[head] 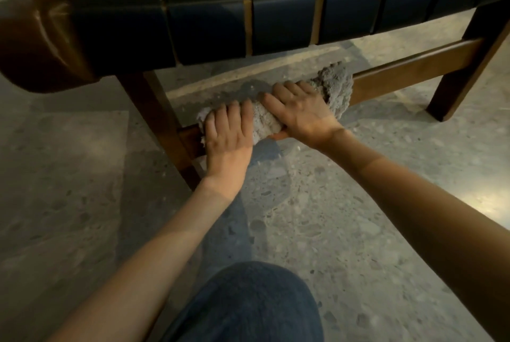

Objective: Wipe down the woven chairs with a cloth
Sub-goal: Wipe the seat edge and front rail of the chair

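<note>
A woven chair (276,18) with dark leather straps over a brown wooden frame fills the top of the view. A fluffy grey cloth (335,87) is wrapped over the chair's low wooden crossbar (414,71). My left hand (227,136) grips the cloth's left end against the bar near the front-left leg. My right hand (299,111) grips the cloth's middle, thumb under the bar. The bar under the cloth is hidden.
The front-left chair leg (162,126) stands just left of my left hand, and the right leg (466,71) stands at the far right. A speckled stone floor (345,231) lies below. My knee in blue denim (248,305) is at the bottom centre.
</note>
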